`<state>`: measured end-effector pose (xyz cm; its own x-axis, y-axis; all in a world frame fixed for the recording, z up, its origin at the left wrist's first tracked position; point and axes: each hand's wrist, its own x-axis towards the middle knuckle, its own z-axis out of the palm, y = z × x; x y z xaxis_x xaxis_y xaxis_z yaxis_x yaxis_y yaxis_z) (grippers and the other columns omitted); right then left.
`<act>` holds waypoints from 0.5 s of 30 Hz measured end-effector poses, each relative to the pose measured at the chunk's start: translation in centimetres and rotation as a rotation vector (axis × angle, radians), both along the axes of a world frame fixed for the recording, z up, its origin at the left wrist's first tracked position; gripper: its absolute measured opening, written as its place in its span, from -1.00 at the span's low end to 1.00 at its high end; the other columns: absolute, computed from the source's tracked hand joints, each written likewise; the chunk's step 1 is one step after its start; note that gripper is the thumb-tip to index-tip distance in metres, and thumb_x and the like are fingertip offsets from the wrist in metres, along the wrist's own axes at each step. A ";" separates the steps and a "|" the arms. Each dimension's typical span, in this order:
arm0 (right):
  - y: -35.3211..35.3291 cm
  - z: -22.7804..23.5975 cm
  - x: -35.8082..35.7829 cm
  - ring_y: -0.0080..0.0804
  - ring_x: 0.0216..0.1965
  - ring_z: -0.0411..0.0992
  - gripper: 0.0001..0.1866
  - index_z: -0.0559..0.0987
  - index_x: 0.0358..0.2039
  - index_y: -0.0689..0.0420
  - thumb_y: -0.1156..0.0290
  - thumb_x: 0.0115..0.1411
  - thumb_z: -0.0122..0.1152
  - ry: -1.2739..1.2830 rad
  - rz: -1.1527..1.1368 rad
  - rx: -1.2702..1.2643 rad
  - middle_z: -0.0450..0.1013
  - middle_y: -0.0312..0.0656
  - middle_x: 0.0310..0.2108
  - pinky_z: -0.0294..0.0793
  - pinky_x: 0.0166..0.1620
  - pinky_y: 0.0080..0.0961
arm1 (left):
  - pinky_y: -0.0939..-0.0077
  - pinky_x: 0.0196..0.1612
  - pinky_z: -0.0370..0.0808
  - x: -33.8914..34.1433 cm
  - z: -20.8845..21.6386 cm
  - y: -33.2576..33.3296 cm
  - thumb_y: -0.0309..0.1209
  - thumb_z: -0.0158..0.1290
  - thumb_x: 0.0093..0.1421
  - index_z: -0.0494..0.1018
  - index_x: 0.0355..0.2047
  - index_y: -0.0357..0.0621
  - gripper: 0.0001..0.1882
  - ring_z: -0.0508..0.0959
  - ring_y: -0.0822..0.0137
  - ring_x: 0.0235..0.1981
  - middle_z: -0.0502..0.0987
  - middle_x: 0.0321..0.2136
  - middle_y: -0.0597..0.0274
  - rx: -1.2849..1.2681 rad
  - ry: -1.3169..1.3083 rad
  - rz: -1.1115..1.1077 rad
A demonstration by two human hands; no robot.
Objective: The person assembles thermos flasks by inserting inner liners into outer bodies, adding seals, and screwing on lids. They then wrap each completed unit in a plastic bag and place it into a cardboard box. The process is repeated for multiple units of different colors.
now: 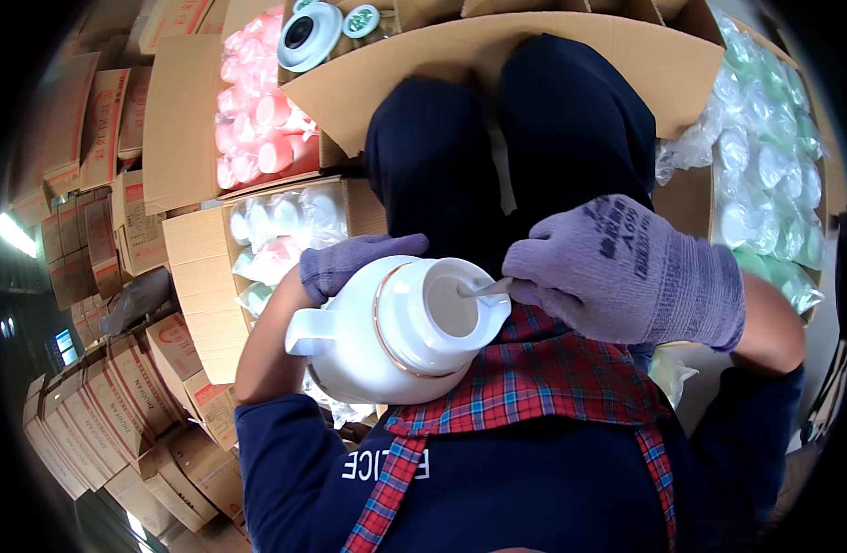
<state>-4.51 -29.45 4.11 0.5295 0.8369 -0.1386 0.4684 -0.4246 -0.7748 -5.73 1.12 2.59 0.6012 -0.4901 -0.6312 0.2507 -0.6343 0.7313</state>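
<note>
A white thermos jug [396,355] with a gold ring round its shoulder lies tilted across my lap. Its lid is off, so the wide mouth faces up, and its handle points left. Round the jug's far side my left hand [354,263], in a purple-grey knit glove, steadies it with the fingers bent against the body; its fingertips are partly hidden. My right hand [617,267], gloved the same way, is closed in a pinch on a thin grey rod [486,288]. The rod's tip reaches into the mouth; its exact kind cannot be made out.
An open divided carton [525,51] stands beyond my knees, with a pale blue lid [310,37] at its left corner. Cartons of wrapped pink parts [267,129] and white parts [290,217] are at left, green-and-white wrapped parts [764,157] at right. Stacked boxes [101,415] fill the far left.
</note>
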 end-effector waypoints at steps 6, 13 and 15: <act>-0.9 -0.1 1.2 -0.29 -0.33 0.60 -0.84 0.57 -0.29 0.20 0.39 0.18 0.27 -0.129 0.114 0.120 0.55 -0.11 -0.46 0.61 -0.28 -0.47 | 0.47 0.05 0.54 1.4 -0.2 -1.0 -0.32 -0.04 0.37 0.41 0.15 -0.33 -0.57 0.60 0.27 -0.03 0.59 -0.05 0.00 -0.032 0.099 -0.084; -0.7 3.3 1.7 -0.29 -0.31 0.59 -0.77 0.57 -0.22 0.22 0.39 0.15 0.31 -0.297 0.106 0.159 0.55 -0.11 -0.41 0.59 -0.23 -0.45 | 0.46 0.06 0.52 2.1 -0.7 -2.0 -0.27 -0.07 0.38 0.41 0.15 -0.35 -0.54 0.60 0.26 -0.03 0.59 -0.05 -0.01 -0.054 0.141 -0.105; -0.7 3.6 1.8 -0.30 -0.32 0.58 -0.78 0.57 -0.23 0.21 0.38 0.15 0.30 -0.328 0.116 0.157 0.54 -0.12 -0.42 0.58 -0.24 -0.45 | 0.46 0.07 0.52 2.3 -0.8 -2.3 -0.25 -0.08 0.38 0.41 0.15 -0.35 -0.53 0.59 0.26 -0.03 0.59 -0.05 -0.01 -0.058 0.143 -0.103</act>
<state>-2.67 -30.14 7.68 0.4251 0.8913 0.1575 0.7403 -0.2422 -0.6272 -3.38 -1.13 1.81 0.4520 -0.5825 -0.6756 0.2905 -0.6199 0.7289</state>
